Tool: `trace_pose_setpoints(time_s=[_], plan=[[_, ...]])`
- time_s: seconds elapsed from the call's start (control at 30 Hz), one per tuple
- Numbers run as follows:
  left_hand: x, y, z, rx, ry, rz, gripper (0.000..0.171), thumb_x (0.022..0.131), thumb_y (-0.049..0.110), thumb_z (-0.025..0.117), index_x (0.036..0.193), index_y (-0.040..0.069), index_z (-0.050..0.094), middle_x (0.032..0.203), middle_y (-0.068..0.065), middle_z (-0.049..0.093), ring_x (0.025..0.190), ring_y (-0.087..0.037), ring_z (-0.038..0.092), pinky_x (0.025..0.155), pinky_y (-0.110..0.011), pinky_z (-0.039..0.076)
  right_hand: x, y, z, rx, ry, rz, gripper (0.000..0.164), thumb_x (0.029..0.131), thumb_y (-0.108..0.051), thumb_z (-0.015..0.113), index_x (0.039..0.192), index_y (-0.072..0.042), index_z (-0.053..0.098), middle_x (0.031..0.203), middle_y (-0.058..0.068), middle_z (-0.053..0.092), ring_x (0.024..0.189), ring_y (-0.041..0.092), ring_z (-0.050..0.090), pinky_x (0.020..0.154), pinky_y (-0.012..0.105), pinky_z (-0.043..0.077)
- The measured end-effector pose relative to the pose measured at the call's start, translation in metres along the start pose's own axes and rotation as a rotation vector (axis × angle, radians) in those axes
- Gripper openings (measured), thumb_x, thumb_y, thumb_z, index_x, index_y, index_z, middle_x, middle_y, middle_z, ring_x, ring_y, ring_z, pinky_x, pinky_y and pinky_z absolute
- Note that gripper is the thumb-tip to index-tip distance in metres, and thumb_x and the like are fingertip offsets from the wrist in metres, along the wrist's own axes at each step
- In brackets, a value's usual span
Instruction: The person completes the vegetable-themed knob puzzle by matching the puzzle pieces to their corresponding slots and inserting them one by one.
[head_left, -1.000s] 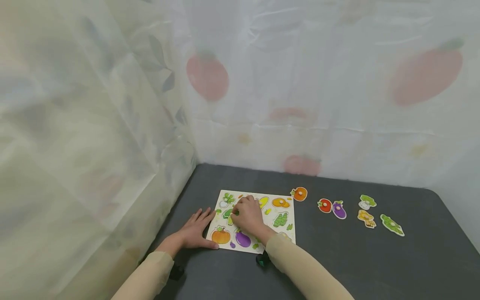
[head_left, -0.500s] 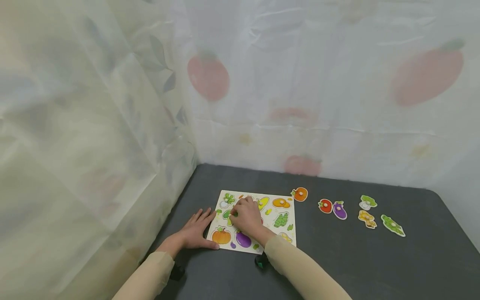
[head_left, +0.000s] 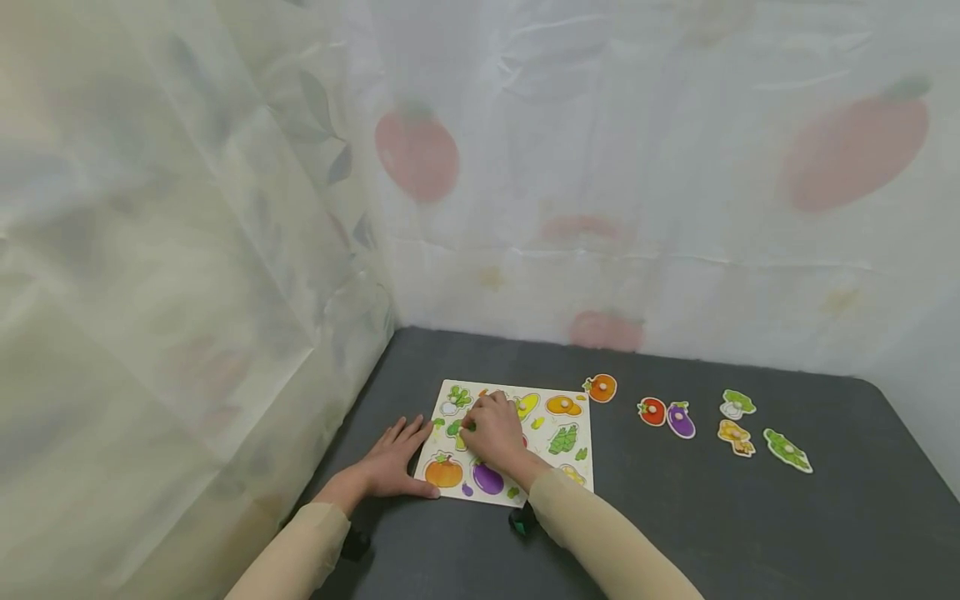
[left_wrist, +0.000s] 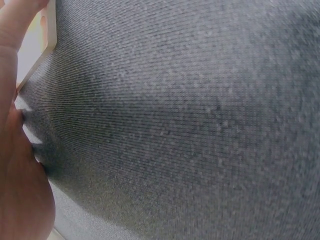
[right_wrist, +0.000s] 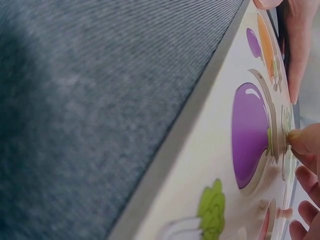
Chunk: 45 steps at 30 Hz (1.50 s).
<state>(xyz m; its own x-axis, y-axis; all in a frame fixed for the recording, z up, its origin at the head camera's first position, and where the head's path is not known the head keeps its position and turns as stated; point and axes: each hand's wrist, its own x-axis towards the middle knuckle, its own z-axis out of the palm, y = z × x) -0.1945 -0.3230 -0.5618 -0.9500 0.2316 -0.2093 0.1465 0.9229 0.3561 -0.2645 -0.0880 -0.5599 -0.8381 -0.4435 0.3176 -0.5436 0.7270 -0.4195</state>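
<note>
A white vegetable puzzle board [head_left: 477,492] lies on the dark table. My left hand [head_left: 390,462] rests flat with spread fingers at the board's left edge, its thumb on the near left corner. In the left wrist view, the thumb [left_wrist: 15,25] lies over that corner. Over the board's left half, my right hand [head_left: 497,429] pinches a green broccoli puzzle piece [head_left: 454,428] between thumb and fingertips. The right wrist view shows those fingertips [right_wrist: 302,139] low at the board, just beyond the purple eggplant picture [right_wrist: 248,135]. The right hand hides the board's middle.
Right of the board lie loose knobbed pieces: an orange pumpkin [head_left: 601,387] at its far right corner, a red tomato [head_left: 652,411], a purple eggplant [head_left: 681,421], a leafy green vegetable [head_left: 738,405], a yellow-brown piece [head_left: 736,437] and a green pod [head_left: 787,451]. Hanging sheets stand behind and left.
Both hands stay in nearly the same places. The broccoli piece has shifted slightly under my right fingertips; the loose pieces lie as before.
</note>
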Motion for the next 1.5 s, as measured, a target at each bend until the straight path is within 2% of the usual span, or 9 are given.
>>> trace_pose_setpoints(time_s=[0.33, 0.63, 0.77, 0.93, 1.03, 1.13, 1.3, 1.5], plan=[[0.001, 0.000, 0.001, 0.002, 0.006, 0.009, 0.129, 0.065, 0.083, 0.075, 0.166, 0.022, 0.023, 0.171, -0.008, 0.014, 0.156, -0.039, 0.003, 0.122, -0.060, 0.007, -0.001, 0.001, -0.001, -0.013, -0.038, 0.014, 0.010, 0.089, -0.033, 0.078, 0.088, -0.025, 0.083, 0.099, -0.005, 0.067, 0.101, 0.019, 0.049, 0.089, 0.040, 0.042], [-0.001, 0.001, 0.001, 0.008, 0.008, 0.028, 0.130, 0.066, 0.086, 0.072, 0.166, 0.019, 0.022, 0.170, -0.012, 0.015, 0.155, -0.043, 0.003, 0.121, -0.063, 0.007, -0.001, 0.001, -0.001, -0.025, -0.029, 0.011, 0.010, 0.088, -0.036, 0.079, 0.087, -0.026, 0.083, 0.100, -0.006, 0.068, 0.103, 0.020, 0.050, 0.090, 0.040, 0.042], [0.001, -0.001, 0.002, 0.020, 0.009, 0.014, 0.129, 0.066, 0.085, 0.072, 0.166, 0.020, 0.022, 0.171, -0.009, 0.015, 0.155, -0.041, 0.003, 0.122, -0.061, 0.008, -0.001, 0.000, 0.000, -0.037, -0.032, 0.013, 0.010, 0.089, -0.036, 0.079, 0.087, -0.026, 0.083, 0.100, -0.006, 0.068, 0.103, 0.020, 0.050, 0.089, 0.040, 0.042], [0.001, -0.001, 0.003, 0.013, 0.002, 0.002, 0.129, 0.065, 0.084, 0.075, 0.165, 0.020, 0.024, 0.171, -0.008, 0.015, 0.156, -0.040, 0.004, 0.122, -0.061, 0.008, -0.005, 0.004, -0.007, -0.020, -0.067, -0.019, 0.014, 0.092, -0.036, 0.074, 0.097, -0.026, 0.084, 0.107, -0.003, 0.067, 0.111, 0.024, 0.050, 0.095, 0.045, 0.042], [0.001, 0.000, 0.004, 0.015, -0.010, 0.000, 0.129, 0.066, 0.083, 0.075, 0.166, 0.021, 0.022, 0.171, -0.008, 0.014, 0.156, -0.040, 0.003, 0.122, -0.060, 0.008, -0.006, 0.017, -0.017, 0.009, -0.066, -0.035, 0.019, 0.096, -0.034, 0.070, 0.107, -0.025, 0.083, 0.113, 0.000, 0.067, 0.117, 0.028, 0.050, 0.097, 0.049, 0.042], [0.000, 0.001, 0.003, 0.010, -0.003, 0.004, 0.129, 0.066, 0.082, 0.076, 0.165, 0.021, 0.023, 0.171, -0.008, 0.014, 0.156, -0.040, 0.004, 0.122, -0.060, 0.008, -0.004, 0.035, -0.033, 0.059, -0.034, 0.008, 0.022, 0.097, -0.030, 0.069, 0.114, -0.022, 0.081, 0.118, 0.004, 0.067, 0.121, 0.033, 0.050, 0.098, 0.053, 0.042], [-0.001, 0.004, 0.002, 0.001, 0.011, 0.008, 0.128, 0.065, 0.081, 0.078, 0.165, 0.020, 0.025, 0.170, -0.009, 0.016, 0.155, -0.041, 0.005, 0.122, -0.061, 0.009, -0.004, 0.071, -0.064, 0.112, 0.024, 0.117, 0.023, 0.097, -0.029, 0.071, 0.118, -0.022, 0.079, 0.123, 0.007, 0.066, 0.127, 0.037, 0.048, 0.105, 0.058, 0.039], [0.000, -0.001, 0.004, -0.002, 0.014, 0.006, 0.129, 0.064, 0.082, 0.077, 0.165, 0.021, 0.024, 0.171, -0.008, 0.015, 0.156, -0.040, 0.004, 0.122, -0.061, 0.008, -0.018, 0.107, -0.089, 0.152, 0.055, 0.158, 0.024, 0.098, -0.028, 0.071, 0.119, -0.019, 0.079, 0.125, 0.007, 0.066, 0.130, 0.036, 0.046, 0.106, 0.059, 0.039]])
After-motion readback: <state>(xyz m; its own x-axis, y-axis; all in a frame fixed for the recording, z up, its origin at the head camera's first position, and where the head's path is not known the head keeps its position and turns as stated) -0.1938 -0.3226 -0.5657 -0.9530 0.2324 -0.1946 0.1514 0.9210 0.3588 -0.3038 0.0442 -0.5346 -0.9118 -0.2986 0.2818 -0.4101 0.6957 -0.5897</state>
